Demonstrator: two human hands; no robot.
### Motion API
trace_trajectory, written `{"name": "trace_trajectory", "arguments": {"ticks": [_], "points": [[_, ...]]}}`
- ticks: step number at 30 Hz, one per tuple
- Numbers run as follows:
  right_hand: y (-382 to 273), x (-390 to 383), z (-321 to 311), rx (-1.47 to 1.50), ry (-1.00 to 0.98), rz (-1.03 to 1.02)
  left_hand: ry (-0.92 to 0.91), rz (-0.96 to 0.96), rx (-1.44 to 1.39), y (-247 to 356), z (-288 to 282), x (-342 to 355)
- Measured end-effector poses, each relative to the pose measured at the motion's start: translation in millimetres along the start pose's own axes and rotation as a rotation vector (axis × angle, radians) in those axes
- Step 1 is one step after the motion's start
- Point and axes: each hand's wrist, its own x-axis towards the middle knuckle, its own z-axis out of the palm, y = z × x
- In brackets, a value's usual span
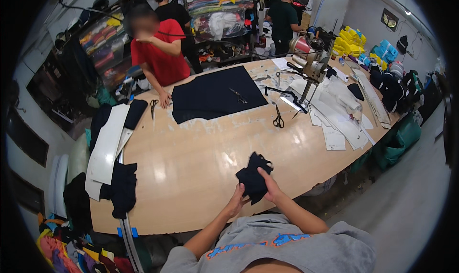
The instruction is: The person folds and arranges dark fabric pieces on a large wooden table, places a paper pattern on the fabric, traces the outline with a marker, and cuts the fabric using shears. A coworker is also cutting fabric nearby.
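Observation:
Between my two hands is a bunched piece of dark navy fabric, held above the near edge of the wooden table. My left hand grips its lower left side, with the fingers partly behind the cloth. On its right side my right hand is closed, thumb on top of the fabric. Farther across the table lies a large flat navy cloth with a pair of scissors on it. Black-handled scissors rest on the bare wood beyond my hands.
A person in red leans at the far side, one hand on the table. A cutting machine stands at the back right, near paper patterns. White boards and dark cloth lie along the left edge.

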Motion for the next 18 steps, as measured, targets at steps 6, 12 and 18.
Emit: {"name": "trace_trajectory", "arguments": {"ticks": [6, 12, 18], "points": [[-10, -43, 59, -1.038, -0.414, -0.494, -0.009, 0.208, -0.261, 60, 31, -35], [-7, -49, 107, -0.934, -0.391, -0.702, 0.052, 0.253, -0.327, 75, 23, -61], [16, -46, 137, -0.989, -0.335, -0.728, 0.098, 0.263, -0.3, 93, -8, -71]]}}
